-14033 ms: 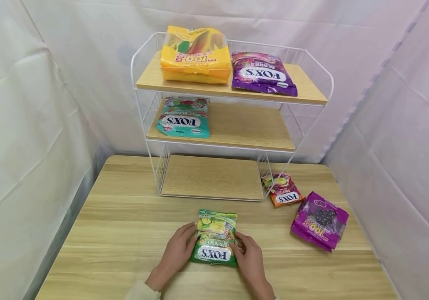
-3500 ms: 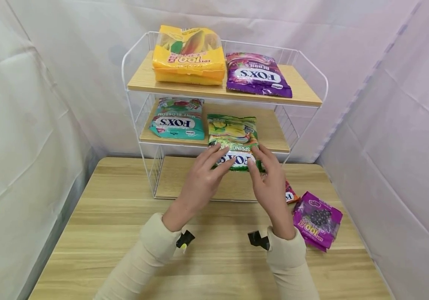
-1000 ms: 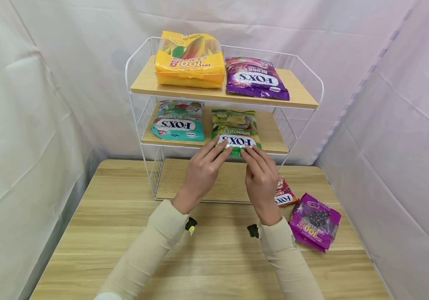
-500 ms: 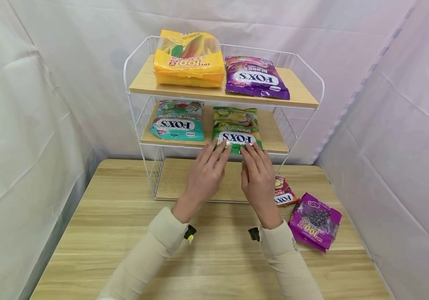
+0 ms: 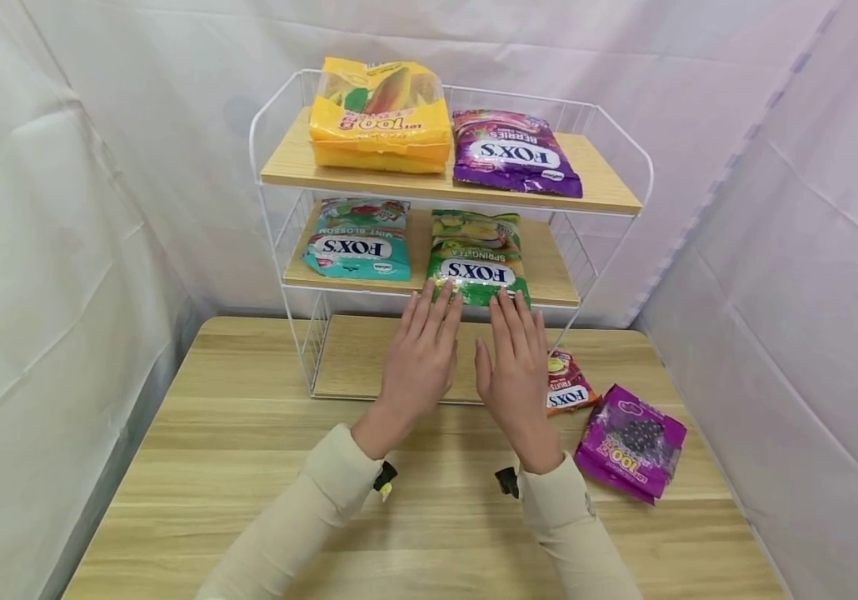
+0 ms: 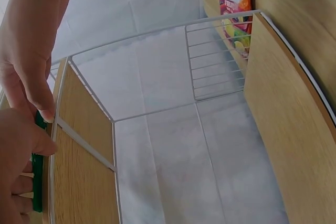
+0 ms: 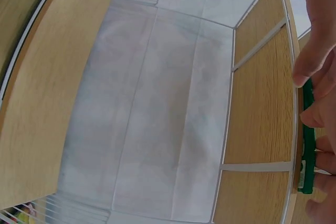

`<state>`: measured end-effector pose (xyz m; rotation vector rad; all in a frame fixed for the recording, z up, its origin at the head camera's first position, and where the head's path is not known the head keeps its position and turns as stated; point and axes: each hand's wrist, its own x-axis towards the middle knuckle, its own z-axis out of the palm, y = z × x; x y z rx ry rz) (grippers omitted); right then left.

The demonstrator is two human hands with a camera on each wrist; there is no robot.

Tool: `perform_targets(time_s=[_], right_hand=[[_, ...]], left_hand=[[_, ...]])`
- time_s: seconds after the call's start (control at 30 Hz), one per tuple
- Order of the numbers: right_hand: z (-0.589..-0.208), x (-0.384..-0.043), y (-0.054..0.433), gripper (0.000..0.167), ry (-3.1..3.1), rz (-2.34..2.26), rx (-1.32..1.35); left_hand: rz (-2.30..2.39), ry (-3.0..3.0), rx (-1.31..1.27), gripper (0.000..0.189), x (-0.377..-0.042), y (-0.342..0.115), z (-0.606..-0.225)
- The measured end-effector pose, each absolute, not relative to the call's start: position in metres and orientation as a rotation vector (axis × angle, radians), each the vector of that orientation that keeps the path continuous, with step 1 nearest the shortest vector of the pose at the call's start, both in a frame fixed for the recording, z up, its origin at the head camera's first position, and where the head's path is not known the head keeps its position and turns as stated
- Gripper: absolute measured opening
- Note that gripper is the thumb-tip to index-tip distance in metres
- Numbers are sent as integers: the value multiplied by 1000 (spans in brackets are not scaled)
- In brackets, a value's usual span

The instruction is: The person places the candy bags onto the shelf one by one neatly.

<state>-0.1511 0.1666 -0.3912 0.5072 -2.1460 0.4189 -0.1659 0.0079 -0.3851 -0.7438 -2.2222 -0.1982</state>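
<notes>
A green Fox's Spring Tea candy bag (image 5: 477, 246) lies on the middle shelf (image 5: 418, 242) of a white wire rack, its front end at the shelf's front edge. My left hand (image 5: 417, 358) touches the left part of that end with straight fingertips. Beside it my right hand (image 5: 515, 367) does the same on the right part, fingers extended and thumb apart. In both wrist views the bag's green edge (image 6: 38, 182) shows between fingers and shelf board. A teal Mint Blossom bag (image 5: 361, 242) lies to its left on the same shelf.
Above, the top shelf (image 5: 605, 179) holds a yellow mango candy bag (image 5: 380, 125) and a purple Berries bag (image 5: 515, 150). By the rack's lower right lie an orange-red Fruits bag (image 5: 567, 383) and a purple grape candy bag (image 5: 631, 446) on the wooden table (image 5: 444, 517).
The Spring Tea bag has gone from the table to the middle shelf. Over the last second it has slid slightly back and right, while the fingers straightened at its front end.
</notes>
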Motion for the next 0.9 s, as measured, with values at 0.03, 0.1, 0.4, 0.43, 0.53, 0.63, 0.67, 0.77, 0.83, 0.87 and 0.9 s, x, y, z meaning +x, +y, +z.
perform_targets(time_s=[0.03, 0.1, 0.4, 0.43, 0.53, 0.63, 0.67, 0.77, 0.83, 0.87, 0.9], right_hand=[[-390, -152, 167, 49, -2149, 413, 513], [-389, -155, 169, 49, -2148, 405, 529], [-388, -169, 177, 46, -2126, 395, 588], [-388, -170, 177, 47, -2133, 390, 587], [-388, -172, 177, 49, -2156, 378, 577], [-387, -171, 176, 52, -2186, 375, 563], [-387, -171, 176, 53, -2197, 375, 557], [-386, -167, 176, 56, -2235, 375, 534], [-386, -164, 175, 59, -2260, 370, 519], [-386, -162, 175, 60, -2271, 365, 512], [-386, -160, 174, 61, -2283, 356, 507]], left_hand=[[-192, -2232, -745, 55, -167, 8, -385], [-179, -2248, -748, 56, -169, 9, -384], [-115, -2279, -717, 57, -173, 15, -381], [-111, -2287, -711, 56, -174, 16, -380], [-103, -2312, -696, 56, -175, 16, -379], [-100, -2333, -687, 56, -177, 17, -377], [-103, -2337, -684, 56, -177, 17, -377], [-101, -2348, -676, 57, -174, 16, -378], [-96, -2354, -672, 58, -171, 16, -380], [-95, -2358, -670, 58, -169, 16, -380], [-90, -2361, -667, 58, -168, 16, -381]])
